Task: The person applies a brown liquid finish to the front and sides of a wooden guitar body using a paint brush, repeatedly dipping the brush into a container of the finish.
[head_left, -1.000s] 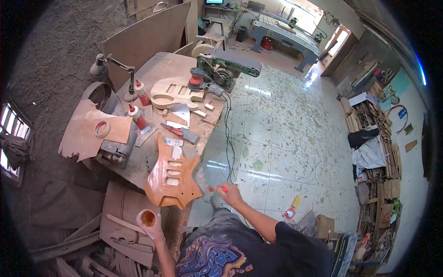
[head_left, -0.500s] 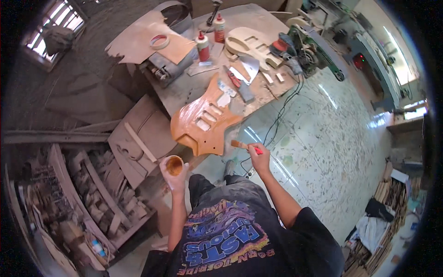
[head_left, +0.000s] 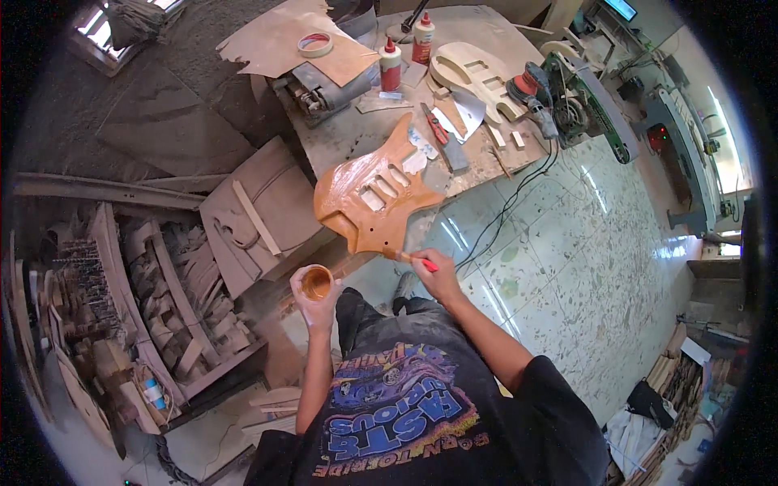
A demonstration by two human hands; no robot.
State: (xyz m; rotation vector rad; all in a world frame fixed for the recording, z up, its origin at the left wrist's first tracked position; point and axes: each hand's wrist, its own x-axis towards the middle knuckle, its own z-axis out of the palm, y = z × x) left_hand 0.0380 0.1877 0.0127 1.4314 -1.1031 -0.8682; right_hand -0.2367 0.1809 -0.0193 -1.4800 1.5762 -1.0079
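From my distant seat I'm seeing the left hand grasping a cup of amber liquid, fingers wrapping round its side, while the right hand is gripping a brush by its red handle. The orange guitar body is lying face up on the table, its lower end seemingly reaching past the near edge, and the bristles are meeting that end, or nearly so; I'm not managing to tell firm contact from here. What I'm worrying about first is that overhang: a hard push from the brush could be sliding or tipping the body. The cup is hanging over the person's legs and the floor, so a small roll of the wrist could be spilling it. An overloaded brush could be leaving runs down the edge, and, since the face is shining as if wet, loose dust around the table could be sticking to it. Against the picture half a second back, I'm noticing the brush closing the gap: there it was standing clear of the body's right side, and now it is sitting at the lower edge. The hands are keeping their grips, the body is holding its place, and the whole view is shifting.
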